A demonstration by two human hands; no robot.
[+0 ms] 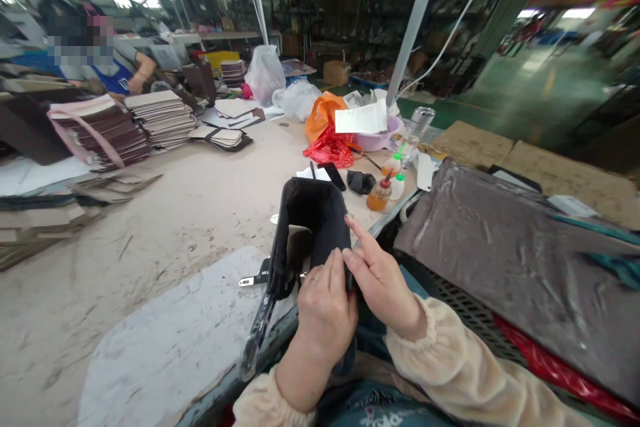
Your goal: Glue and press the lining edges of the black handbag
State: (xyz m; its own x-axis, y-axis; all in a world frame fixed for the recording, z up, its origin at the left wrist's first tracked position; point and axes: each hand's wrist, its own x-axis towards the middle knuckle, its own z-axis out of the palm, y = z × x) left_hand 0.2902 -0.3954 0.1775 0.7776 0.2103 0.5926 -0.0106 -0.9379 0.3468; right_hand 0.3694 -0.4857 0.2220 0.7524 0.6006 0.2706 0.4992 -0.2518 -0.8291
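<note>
A black handbag [327, 227] sits at the table's front edge, its dark lining showing through the open mouth. A strap with a metal clasp [247, 281] sticks out at its left side. My left hand [327, 303] is closed over the bag's near rim, fingers inside, thumb hidden. At the right rim, my right hand [375, 273] has its thumb pressed on the edge and its index finger stretched along the outside. Its other fingers are mostly hidden. Both hands touch the bag close together.
Stacked panels [163, 120] stand at the back left, near a co-worker [115, 67]. Glue bottles [379, 193], a phone [333, 175] and a red plastic bag [330, 147] lie beyond the handbag. A brown sheet [500, 260] covers a surface at right. A white sheet [175, 340] lies left.
</note>
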